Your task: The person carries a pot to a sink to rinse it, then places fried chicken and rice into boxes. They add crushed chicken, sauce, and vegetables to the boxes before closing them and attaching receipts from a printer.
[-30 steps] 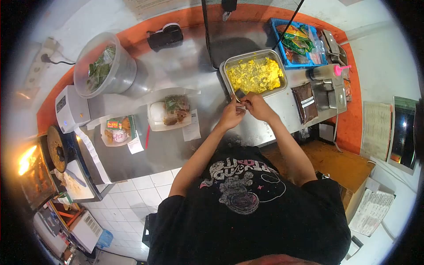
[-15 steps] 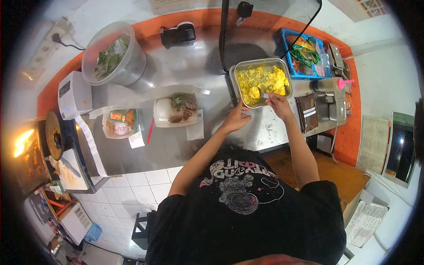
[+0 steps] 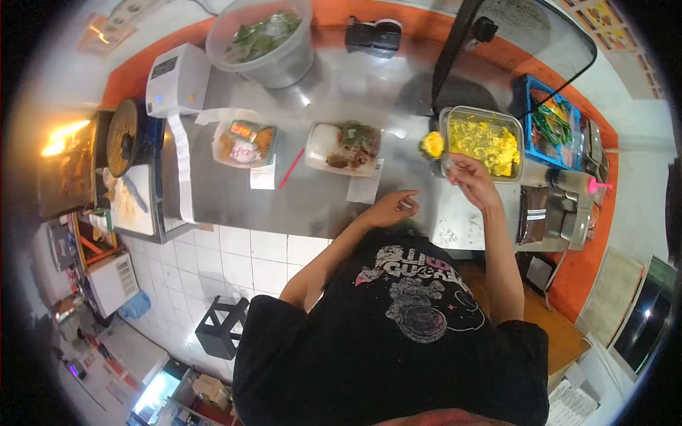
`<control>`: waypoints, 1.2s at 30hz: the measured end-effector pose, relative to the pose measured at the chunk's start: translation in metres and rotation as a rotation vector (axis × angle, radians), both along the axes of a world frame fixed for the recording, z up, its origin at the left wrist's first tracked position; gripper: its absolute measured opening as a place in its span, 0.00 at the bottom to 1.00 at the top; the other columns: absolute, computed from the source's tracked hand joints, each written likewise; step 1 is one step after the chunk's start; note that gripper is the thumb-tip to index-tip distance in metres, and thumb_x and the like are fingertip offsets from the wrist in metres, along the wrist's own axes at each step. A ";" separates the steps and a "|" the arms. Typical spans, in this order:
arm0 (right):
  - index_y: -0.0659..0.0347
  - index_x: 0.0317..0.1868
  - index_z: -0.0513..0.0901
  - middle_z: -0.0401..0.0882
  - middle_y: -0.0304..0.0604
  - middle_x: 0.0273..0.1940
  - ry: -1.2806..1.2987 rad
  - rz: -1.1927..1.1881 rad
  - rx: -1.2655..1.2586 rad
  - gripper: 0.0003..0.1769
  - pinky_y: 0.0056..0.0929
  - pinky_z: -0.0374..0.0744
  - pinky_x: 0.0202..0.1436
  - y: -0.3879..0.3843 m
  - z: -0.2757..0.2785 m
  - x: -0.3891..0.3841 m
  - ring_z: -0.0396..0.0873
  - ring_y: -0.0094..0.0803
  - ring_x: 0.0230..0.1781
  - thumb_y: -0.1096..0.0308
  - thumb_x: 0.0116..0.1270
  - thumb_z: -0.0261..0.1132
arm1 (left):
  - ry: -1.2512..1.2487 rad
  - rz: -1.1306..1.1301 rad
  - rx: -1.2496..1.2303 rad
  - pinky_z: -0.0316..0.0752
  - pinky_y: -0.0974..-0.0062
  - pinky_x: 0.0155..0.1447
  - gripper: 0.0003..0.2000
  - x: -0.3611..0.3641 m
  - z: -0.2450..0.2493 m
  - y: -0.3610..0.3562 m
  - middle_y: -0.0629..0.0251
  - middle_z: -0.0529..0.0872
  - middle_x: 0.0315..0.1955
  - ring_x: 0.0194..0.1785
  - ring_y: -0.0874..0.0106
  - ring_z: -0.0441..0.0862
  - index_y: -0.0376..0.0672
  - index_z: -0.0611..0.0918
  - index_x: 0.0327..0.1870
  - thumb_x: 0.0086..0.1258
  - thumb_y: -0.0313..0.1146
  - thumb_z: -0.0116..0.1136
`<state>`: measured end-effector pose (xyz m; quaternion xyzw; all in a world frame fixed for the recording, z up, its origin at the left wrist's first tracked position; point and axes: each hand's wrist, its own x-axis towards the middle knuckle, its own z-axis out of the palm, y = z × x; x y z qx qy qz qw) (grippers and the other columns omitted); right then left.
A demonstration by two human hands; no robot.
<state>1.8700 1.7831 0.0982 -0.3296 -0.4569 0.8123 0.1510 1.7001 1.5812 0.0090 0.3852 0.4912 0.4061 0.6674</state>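
My right hand (image 3: 474,182) is closed on a spoon, whose bowl carries a heap of yellow food (image 3: 432,144) just left of a metal tray (image 3: 523,167). Crumbly yellow food (image 3: 486,142) lies in that tray. My left hand (image 3: 393,209) is empty, its fingers loosely apart over the counter's front part. To its upper left stands an open box (image 3: 346,169) with white rice (image 3: 325,144), greens and brown pieces. Farther left is another open box (image 3: 238,162) with a wrapped item and a red-green packet.
A clear tub (image 3: 284,67) of leaves and a white printer (image 3: 174,82) with a long paper strip stand at the back left. A blue basket (image 3: 531,135) of packets, a brown pouch (image 3: 533,214) and a pink-tipped bottle (image 3: 577,182) are at the right.
My right hand has lifted the spoon with yellow food out of the tray, to its left side. My left hand has let go of the tray's edge. The view has shifted.
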 end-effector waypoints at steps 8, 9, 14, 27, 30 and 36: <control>0.69 0.55 0.73 0.77 0.48 0.45 -0.260 0.324 0.807 0.15 0.32 0.77 0.47 -0.088 -0.015 -0.114 0.78 0.36 0.43 0.81 0.68 0.55 | -0.101 0.415 -0.098 0.78 0.73 0.55 0.26 -0.040 0.022 -0.087 0.55 0.83 0.51 0.50 0.70 0.82 0.35 0.67 0.69 0.73 0.31 0.58; 0.69 0.55 0.73 0.77 0.48 0.45 -0.249 0.332 0.812 0.15 0.32 0.77 0.47 -0.092 -0.021 -0.118 0.78 0.36 0.43 0.81 0.68 0.55 | -0.104 0.501 -0.119 0.77 0.75 0.53 0.26 -0.045 0.024 -0.094 0.56 0.84 0.50 0.48 0.71 0.82 0.35 0.68 0.68 0.72 0.31 0.59; 0.68 0.51 0.73 0.72 0.57 0.48 -0.323 0.488 1.456 0.14 0.42 0.75 0.55 -0.108 -0.051 -0.115 0.73 0.52 0.51 0.79 0.65 0.54 | -0.141 0.677 -0.111 0.77 0.72 0.55 0.23 -0.058 0.031 -0.125 0.56 0.83 0.52 0.50 0.70 0.83 0.37 0.68 0.69 0.75 0.32 0.56; 0.69 0.57 0.73 0.78 0.42 0.37 -0.058 -0.367 0.004 0.17 0.21 0.67 0.29 -0.057 -0.008 -0.049 0.70 0.21 0.28 0.80 0.67 0.57 | 0.001 0.767 -0.097 0.77 0.73 0.55 0.23 -0.061 0.052 -0.143 0.55 0.83 0.52 0.50 0.70 0.83 0.37 0.70 0.68 0.74 0.33 0.57; 0.67 0.58 0.74 0.79 0.41 0.38 -0.124 -0.477 0.109 0.18 0.20 0.68 0.29 -0.022 -0.032 0.009 0.71 0.21 0.27 0.76 0.69 0.58 | 0.146 0.713 0.062 0.77 0.74 0.54 0.23 -0.064 0.056 -0.118 0.59 0.84 0.49 0.50 0.73 0.82 0.38 0.71 0.67 0.72 0.31 0.59; 0.71 0.57 0.76 0.80 0.42 0.33 -0.406 -0.485 0.304 0.18 0.21 0.70 0.25 -0.003 -0.053 0.064 0.73 0.22 0.25 0.75 0.67 0.57 | 0.515 0.412 0.532 0.76 0.74 0.57 0.24 -0.086 0.178 0.047 0.59 0.80 0.54 0.55 0.73 0.79 0.37 0.72 0.65 0.68 0.29 0.62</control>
